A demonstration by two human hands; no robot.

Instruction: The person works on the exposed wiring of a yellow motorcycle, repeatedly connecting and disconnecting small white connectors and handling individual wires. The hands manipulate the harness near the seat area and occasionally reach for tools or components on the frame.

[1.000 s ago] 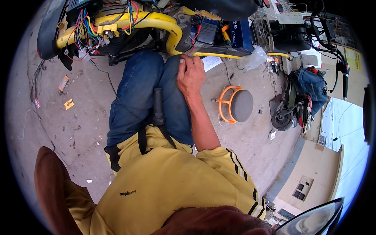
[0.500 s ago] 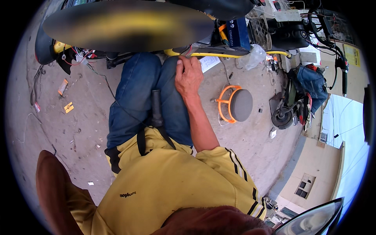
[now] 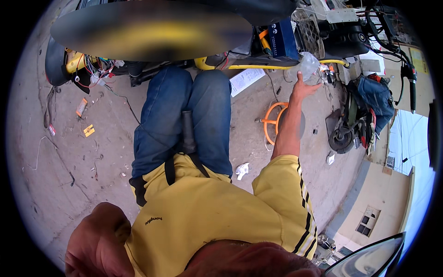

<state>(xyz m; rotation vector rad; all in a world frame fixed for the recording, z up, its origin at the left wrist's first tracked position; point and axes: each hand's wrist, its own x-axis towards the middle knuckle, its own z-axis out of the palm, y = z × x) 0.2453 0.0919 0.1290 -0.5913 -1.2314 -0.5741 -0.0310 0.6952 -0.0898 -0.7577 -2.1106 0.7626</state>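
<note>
My right arm stretches out to the right, over the orange-legged round stool [image 3: 277, 121]. At its end my right hand [image 3: 302, 87] is open, thumb and fingers spread apart. Just beyond the fingertips lies a crumpled clear plastic bag [image 3: 308, 63]; whether they touch it cannot be made out. My left arm [image 3: 99, 240] is bent at the lower left, and its hand does not show. Between my thighs rests a black cylinder [image 3: 188, 131] with a thin cable. A white printed sheet [image 3: 248, 81] lies beside my knee.
Ahead stands a vehicle with a yellow-edged frame [image 3: 267, 67], a dark blue box [image 3: 282, 41] and loose coloured wires [image 3: 99, 69]. A scooter wheel [image 3: 342, 138] is at the right. Small packets [image 3: 88, 130] and crumpled white paper [image 3: 242, 171] litter the ground.
My right hand has left my knee and reached right to the plastic bag, its fingers spreading. My left arm has shifted inward and lower. Crumpled paper now shows beside my hip.
</note>
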